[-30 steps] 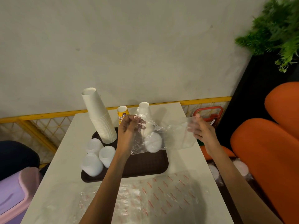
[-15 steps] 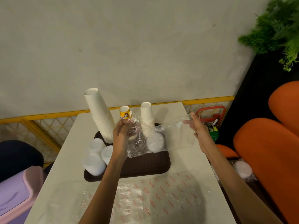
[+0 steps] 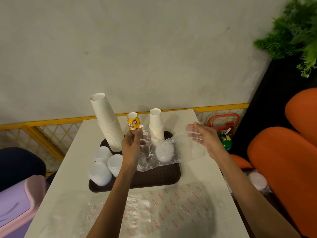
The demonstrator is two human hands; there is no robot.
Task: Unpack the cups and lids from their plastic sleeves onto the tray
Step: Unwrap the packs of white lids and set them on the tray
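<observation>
Above the tray [image 3: 137, 182], the plastic sleeve [image 3: 181, 148] runs left to right: the left hand [image 3: 132, 145] pinches its crumpled closed end with curled fingers, the right hand [image 3: 204, 136] holds its open mouth between thumb and fingers, and the lids [image 3: 164, 152] sit inside between them, slightly nearer the left.

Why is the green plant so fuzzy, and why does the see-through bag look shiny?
Head view: the plant sits at the frame's corner and looks smeared; also in the head view, the plastic sleeve, held by left hand and right hand, catches white glints on its crinkles.
</observation>
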